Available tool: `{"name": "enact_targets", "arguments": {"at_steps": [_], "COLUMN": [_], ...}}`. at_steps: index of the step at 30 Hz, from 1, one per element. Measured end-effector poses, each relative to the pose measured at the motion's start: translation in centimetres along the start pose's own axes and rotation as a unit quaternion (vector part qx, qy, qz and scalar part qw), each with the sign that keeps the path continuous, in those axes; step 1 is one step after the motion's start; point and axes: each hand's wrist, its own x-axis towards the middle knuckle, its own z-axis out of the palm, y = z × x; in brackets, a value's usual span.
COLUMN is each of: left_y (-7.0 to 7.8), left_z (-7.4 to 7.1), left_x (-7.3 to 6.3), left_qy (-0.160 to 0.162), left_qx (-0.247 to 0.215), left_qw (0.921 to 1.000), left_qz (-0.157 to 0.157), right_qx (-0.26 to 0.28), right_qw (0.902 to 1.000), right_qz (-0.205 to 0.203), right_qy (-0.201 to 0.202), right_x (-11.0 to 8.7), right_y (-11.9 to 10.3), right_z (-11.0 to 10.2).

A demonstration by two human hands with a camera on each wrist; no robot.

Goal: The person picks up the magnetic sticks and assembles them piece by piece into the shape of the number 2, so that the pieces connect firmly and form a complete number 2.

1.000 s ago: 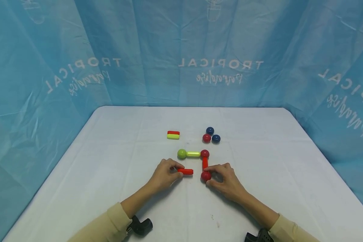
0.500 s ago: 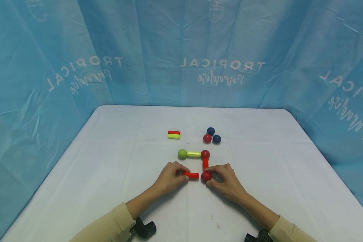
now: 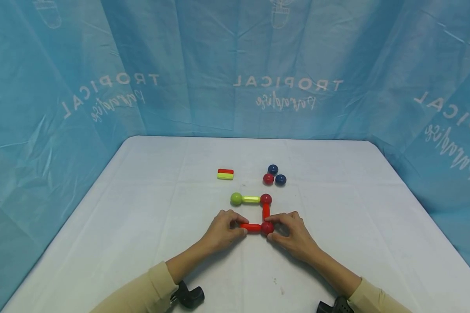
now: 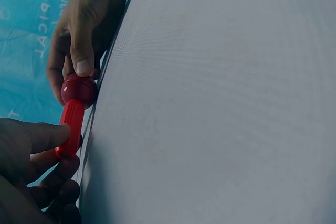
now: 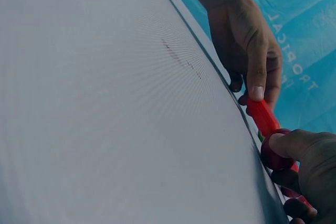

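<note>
My left hand (image 3: 223, 230) pinches a red stick (image 3: 252, 228) between thumb and fingers. The stick's right end touches a red ball (image 3: 267, 228), which my right hand (image 3: 291, 232) grips between thumb and index finger. From that ball a second red stick (image 3: 266, 211) runs up to another red ball (image 3: 266, 199). A yellow-green stick (image 3: 251, 199) joins this upper ball to a green ball (image 3: 236, 199) on the left. In the left wrist view, the held stick (image 4: 70, 127) meets the gripped ball (image 4: 79, 92) end-on.
Beyond the joined pieces, a loose red stick (image 3: 225, 171) and a yellow-green stick (image 3: 225, 176) lie side by side. To their right a loose red ball (image 3: 268, 179) sits with two dark blue balls (image 3: 280, 180). All rests on a white-covered table (image 3: 141, 174) before blue sheeting.
My left hand has moved right and slightly nearer, bringing the red stick from apart to touching the lower red ball. The right hand has kept its grip in place.
</note>
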Motion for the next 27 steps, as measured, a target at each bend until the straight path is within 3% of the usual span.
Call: {"name": "enact_targets", "arguments": {"at_steps": [17, 21, 27], "left_y": [0.2, 0.9, 2.1], "left_z": [-0.5, -1.2, -1.8], "left_x": [0.3, 1.7, 5.5], "left_qy": [0.008, 0.030, 0.072], "left_qx": [-0.007, -0.009, 0.019], "left_qw": [0.9999, 0.9995, 0.9972], "left_qz": [-0.002, -0.001, 0.004], "right_qx": [-0.001, -0.001, 0.003], "right_qw": [0.9999, 0.9999, 1.0000], "right_qz": [-0.011, -0.012, -0.002], "right_qy": [0.004, 0.004, 0.001], "right_x": [0.0, 0.0, 0.0], "right_y": [0.2, 0.3, 0.2], "right_z": [-0.1, -0.2, -0.1]}}
